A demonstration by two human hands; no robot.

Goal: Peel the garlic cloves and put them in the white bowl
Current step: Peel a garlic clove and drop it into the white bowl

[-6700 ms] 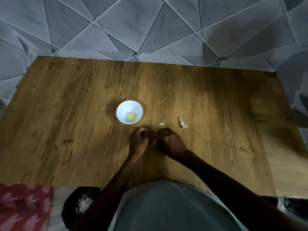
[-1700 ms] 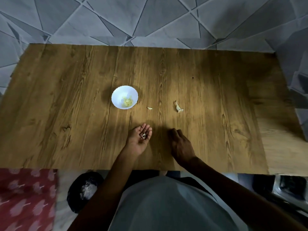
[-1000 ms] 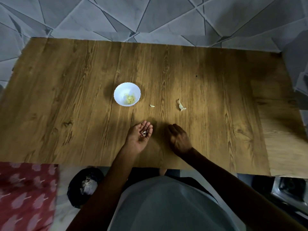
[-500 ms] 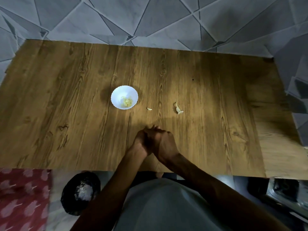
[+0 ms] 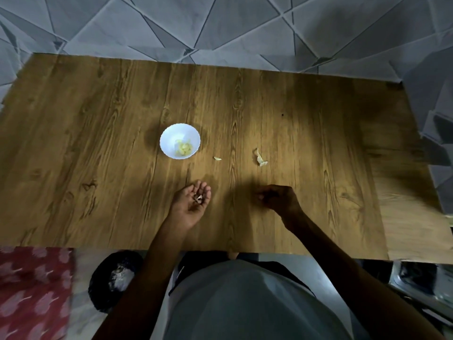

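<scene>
Garlic piece [image 5: 198, 198] cradled just nearer than the white bowl [image 5: 169, 133], in upturned left hand [image 5: 190, 204], fingers loosely cupped, likely against rolling. Peeled cloves [image 5: 183, 147] inside bowl. Rightward, right hand [image 5: 277, 198] curled, contents unclear; skin scraps [image 5: 261, 158] beyond.
</scene>
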